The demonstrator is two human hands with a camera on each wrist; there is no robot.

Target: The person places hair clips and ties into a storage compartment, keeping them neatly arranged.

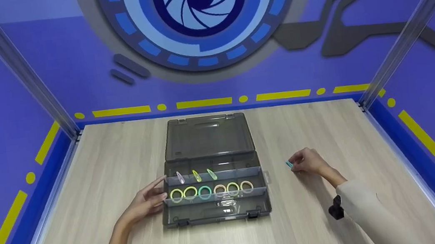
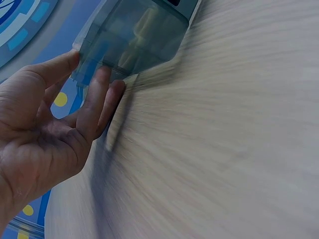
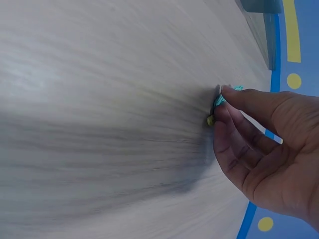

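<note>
A dark translucent compartment box (image 1: 217,213) stands on the table, its lid (image 1: 209,135) laid open at the back. Several pastel hair ties (image 1: 205,192) line the middle compartment. Behind them a lilac snap hair clip (image 1: 180,178), a yellow one (image 1: 196,176) and a green one (image 1: 212,174) overlap the rear divider. My left hand (image 1: 146,202) rests its fingertips against the box's left side, fingers mostly extended. Right of the box, my right hand (image 1: 309,161) pinches a teal hair clip (image 1: 289,164) close over the table. A small yellow piece (image 3: 211,120) shows by those fingertips in the right wrist view.
The pale wood table (image 1: 120,151) runs back to a blue printed wall (image 1: 213,89). Metal posts (image 1: 45,90) rise at its rear corners. A latch tab (image 1: 266,177) juts from the box's right side. Black wrist mounts (image 1: 336,208) sit by both sleeves.
</note>
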